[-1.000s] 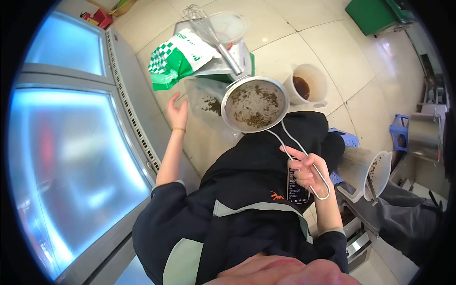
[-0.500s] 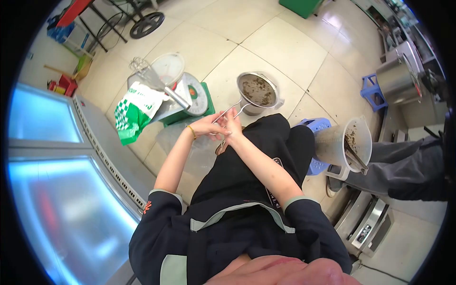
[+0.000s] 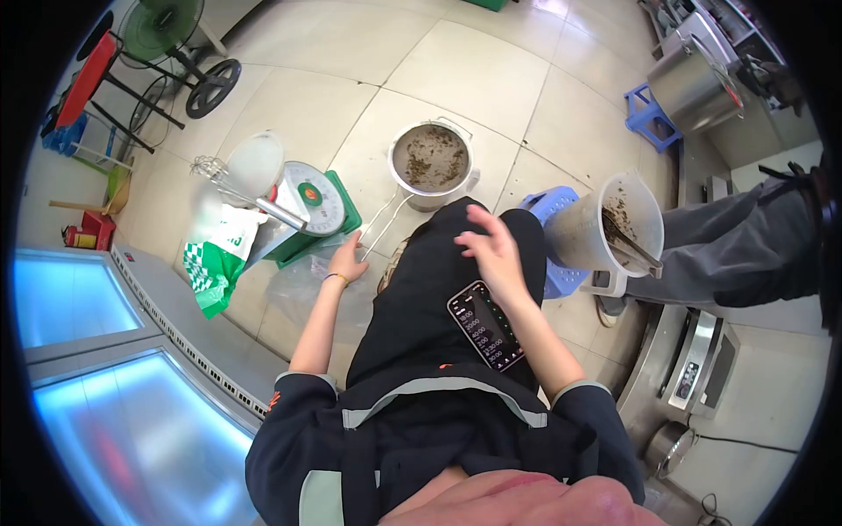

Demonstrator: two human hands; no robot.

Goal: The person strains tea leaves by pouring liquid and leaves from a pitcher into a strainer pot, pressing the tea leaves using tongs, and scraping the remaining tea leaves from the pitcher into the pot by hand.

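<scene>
A metal strainer [image 3: 430,159] with brown bits in it rests on a pitcher on the floor, its long wire handle toward me. My left hand [image 3: 347,261] is at the end of that handle, fingers closed around it as far as I can see. Nothing is in my right hand [image 3: 493,252], raised over my thigh with its fingers apart. A phone [image 3: 485,326] lies on my lap. Left of the strainer, a green scale [image 3: 318,198] stands beside a whisk [image 3: 263,203], and a green and white bag [image 3: 219,263] lies against it.
A large pitcher [image 3: 592,230] with brown residue and a utensil stands on a blue stool [image 3: 561,279] at right, beside a person's grey trouser legs [image 3: 737,250]. Lit refrigerator doors [image 3: 149,438] line the left. A fan [image 3: 162,31] is at upper left.
The strainer has gone from above my lap onto the pitcher. My right hand has let go of the handle and drawn back; my left hand has come to the handle's end. The view has shifted.
</scene>
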